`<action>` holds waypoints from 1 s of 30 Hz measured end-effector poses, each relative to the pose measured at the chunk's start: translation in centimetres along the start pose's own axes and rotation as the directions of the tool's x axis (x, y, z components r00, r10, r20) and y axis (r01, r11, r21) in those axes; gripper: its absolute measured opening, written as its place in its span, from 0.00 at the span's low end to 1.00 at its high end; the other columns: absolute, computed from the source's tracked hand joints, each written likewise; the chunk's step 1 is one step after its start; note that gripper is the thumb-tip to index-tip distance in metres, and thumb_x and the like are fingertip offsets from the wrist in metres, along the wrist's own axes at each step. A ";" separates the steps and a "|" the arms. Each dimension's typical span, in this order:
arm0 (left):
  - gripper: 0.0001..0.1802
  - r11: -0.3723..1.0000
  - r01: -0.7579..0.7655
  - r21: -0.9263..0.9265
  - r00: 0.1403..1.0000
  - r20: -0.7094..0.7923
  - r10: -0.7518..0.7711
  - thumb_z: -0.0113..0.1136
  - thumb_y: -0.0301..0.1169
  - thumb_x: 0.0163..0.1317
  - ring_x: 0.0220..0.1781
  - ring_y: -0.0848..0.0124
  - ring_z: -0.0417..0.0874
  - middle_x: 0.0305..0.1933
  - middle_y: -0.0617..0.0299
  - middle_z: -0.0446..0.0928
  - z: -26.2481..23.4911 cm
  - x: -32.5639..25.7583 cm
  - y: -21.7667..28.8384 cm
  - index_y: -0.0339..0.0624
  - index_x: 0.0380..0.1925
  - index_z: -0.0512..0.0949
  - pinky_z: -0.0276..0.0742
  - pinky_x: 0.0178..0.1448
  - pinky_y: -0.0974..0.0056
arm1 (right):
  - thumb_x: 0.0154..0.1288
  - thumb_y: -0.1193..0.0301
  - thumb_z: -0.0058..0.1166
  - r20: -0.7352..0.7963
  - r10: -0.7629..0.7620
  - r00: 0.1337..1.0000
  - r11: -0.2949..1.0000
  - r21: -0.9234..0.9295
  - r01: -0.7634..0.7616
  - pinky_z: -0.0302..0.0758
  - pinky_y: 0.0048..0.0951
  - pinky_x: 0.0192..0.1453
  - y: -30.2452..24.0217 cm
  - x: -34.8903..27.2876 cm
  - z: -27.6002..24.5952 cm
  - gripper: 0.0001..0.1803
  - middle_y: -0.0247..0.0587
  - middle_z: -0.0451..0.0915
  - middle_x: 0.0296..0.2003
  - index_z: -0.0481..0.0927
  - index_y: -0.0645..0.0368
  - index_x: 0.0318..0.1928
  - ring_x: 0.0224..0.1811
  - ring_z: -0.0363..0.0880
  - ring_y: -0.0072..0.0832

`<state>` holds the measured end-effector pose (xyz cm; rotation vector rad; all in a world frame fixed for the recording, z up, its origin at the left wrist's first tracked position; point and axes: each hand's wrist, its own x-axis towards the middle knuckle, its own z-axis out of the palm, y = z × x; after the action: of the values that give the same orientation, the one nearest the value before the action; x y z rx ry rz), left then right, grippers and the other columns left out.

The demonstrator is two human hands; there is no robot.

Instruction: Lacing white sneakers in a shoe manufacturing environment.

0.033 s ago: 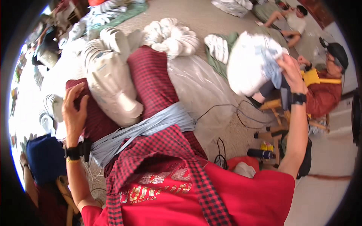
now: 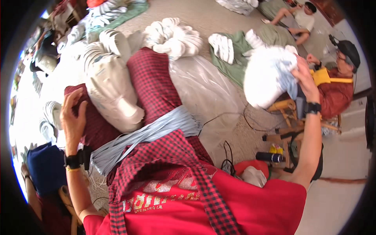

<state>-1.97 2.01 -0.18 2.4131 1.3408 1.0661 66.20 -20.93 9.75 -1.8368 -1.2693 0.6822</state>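
right hand (image 2: pixel 303 76) fingers curled, gripping white bundle (image 2: pixel 266 80) raised at right | left hand (image 2: pixel 73 117) fingers spread flat on checked cloth (image 2: pixel 150 84) | risk: one-handed grip may slip, bundle drops

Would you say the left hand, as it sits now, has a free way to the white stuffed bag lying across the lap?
Probably yes. The left hand rests on the red checked cloth right beside the white stuffed bag, and nothing lies between them.

White bundles (image 2: pixel 113 90) crowd left; clear plastic sheet (image 2: pixel 207 94) lies open.
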 end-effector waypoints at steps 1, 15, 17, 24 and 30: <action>0.20 0.999 0.050 0.017 0.998 0.025 -0.051 0.63 0.21 0.61 0.50 0.67 0.83 0.46 0.58 0.83 -0.5 0.2 0.2 0.43 0.55 0.79 0.77 0.58 0.63 | 0.64 0.65 0.59 -0.013 0.030 0.999 0.988 -0.150 -0.031 0.65 0.27 0.67 1.6 -3.5 -3.1 0.31 0.36 0.74 0.59 0.72 0.68 0.65 0.62 0.70 0.24; 0.23 0.988 0.150 0.037 0.974 0.165 -0.154 0.61 0.26 0.64 0.38 0.75 0.82 0.47 0.57 0.83 -0.9 1.1 0.3 0.44 0.61 0.76 0.79 0.44 0.67 | 0.63 0.65 0.63 0.073 0.311 0.948 0.939 0.130 -0.318 0.76 0.25 0.53 13.7 -13.4 -2.1 0.27 0.33 0.83 0.47 0.77 0.63 0.60 0.47 0.81 0.21; 0.24 0.990 0.140 0.003 0.976 0.169 -0.139 0.60 0.25 0.64 0.41 0.74 0.82 0.50 0.53 0.82 -1.5 0.3 -1.0 0.44 0.62 0.75 0.79 0.44 0.67 | 0.64 0.67 0.62 0.137 0.190 0.972 0.974 0.100 -0.205 0.76 0.25 0.52 17.7 -9.2 4.5 0.25 0.31 0.82 0.45 0.76 0.62 0.60 0.46 0.80 0.20; 0.24 0.949 0.303 0.083 0.939 0.143 -0.312 0.59 0.24 0.66 0.48 0.76 0.79 0.53 0.55 0.80 -4.1 -2.0 -1.1 0.47 0.64 0.75 0.79 0.46 0.68 | 0.55 0.68 0.68 0.066 0.121 0.991 0.927 -0.366 -0.089 0.76 0.37 0.59 31.9 -1.8 25.5 0.28 0.49 0.83 0.49 0.78 0.62 0.57 0.52 0.82 0.40; 0.21 0.973 0.231 -0.025 0.971 0.064 -0.229 0.64 0.28 0.64 0.47 0.74 0.80 0.51 0.61 0.81 -2.7 -2.0 2.1 0.46 0.59 0.79 0.78 0.46 0.66 | 0.52 0.75 0.64 -0.052 -0.084 0.995 0.865 -0.500 0.047 0.74 0.41 0.63 32.0 -0.4 27.8 0.25 0.54 0.82 0.52 0.81 0.61 0.54 0.56 0.80 0.48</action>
<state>-3.04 -1.30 1.80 2.1818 1.5248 0.9382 60.76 -19.09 -32.21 -2.1919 -1.5552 0.2510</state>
